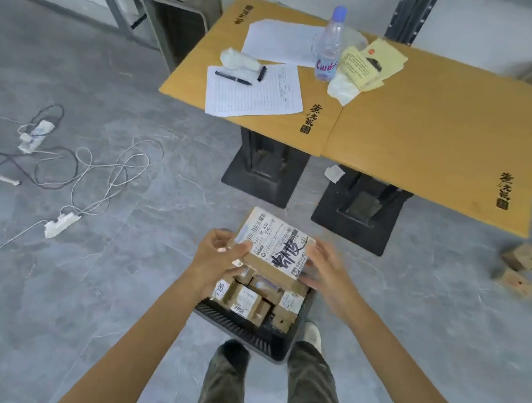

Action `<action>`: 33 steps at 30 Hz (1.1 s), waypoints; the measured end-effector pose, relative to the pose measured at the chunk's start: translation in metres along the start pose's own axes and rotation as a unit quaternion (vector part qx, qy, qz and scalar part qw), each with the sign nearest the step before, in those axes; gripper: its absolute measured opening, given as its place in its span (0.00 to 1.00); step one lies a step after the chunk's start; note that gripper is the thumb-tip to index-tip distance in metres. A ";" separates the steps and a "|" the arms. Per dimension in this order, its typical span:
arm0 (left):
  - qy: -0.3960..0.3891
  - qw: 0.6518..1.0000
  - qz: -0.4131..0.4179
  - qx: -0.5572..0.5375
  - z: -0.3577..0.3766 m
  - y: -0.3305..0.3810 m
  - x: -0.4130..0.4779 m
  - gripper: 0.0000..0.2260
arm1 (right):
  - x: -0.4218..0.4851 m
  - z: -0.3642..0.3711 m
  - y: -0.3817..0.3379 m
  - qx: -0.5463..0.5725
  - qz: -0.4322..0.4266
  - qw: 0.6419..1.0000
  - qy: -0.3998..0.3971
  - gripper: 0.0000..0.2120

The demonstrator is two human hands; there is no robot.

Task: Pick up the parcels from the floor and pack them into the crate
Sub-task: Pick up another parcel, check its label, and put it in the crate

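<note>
my left hand (222, 252) grips the left edge of a labelled parcel (274, 247), fingers curled round it, over the far end of the crate (237, 327) at my feet. my right hand (323, 267) is spread and blurred at the parcel's right edge; i cannot tell if it touches. the crate already holds small boxes (247, 298), so i judge the job well along. a few loose parcels (522, 263) on the floor (116, 283) by the table's (431, 137) near right corner are left to fetch

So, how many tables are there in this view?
2. The left table carries papers, a pen and a water bottle; the right table stands against its right edge. None seems hidden.
</note>
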State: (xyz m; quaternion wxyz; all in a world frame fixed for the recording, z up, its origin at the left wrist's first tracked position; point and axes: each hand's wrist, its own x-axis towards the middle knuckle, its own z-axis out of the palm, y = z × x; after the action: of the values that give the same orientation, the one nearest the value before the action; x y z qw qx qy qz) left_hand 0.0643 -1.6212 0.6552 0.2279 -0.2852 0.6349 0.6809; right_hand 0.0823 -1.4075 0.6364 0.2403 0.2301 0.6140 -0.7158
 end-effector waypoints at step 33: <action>-0.165 0.866 -0.137 0.451 0.001 -0.582 0.360 0.24 | 0.311 -0.046 0.571 -0.146 0.358 0.897 0.215 0.27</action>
State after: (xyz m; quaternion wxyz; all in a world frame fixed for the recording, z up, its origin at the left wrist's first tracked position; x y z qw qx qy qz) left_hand 0.1913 -1.5863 -0.0162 0.5240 -0.1191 0.7805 0.3195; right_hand 0.1992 -1.4555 -0.0032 0.3733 0.5446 0.6247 -0.4169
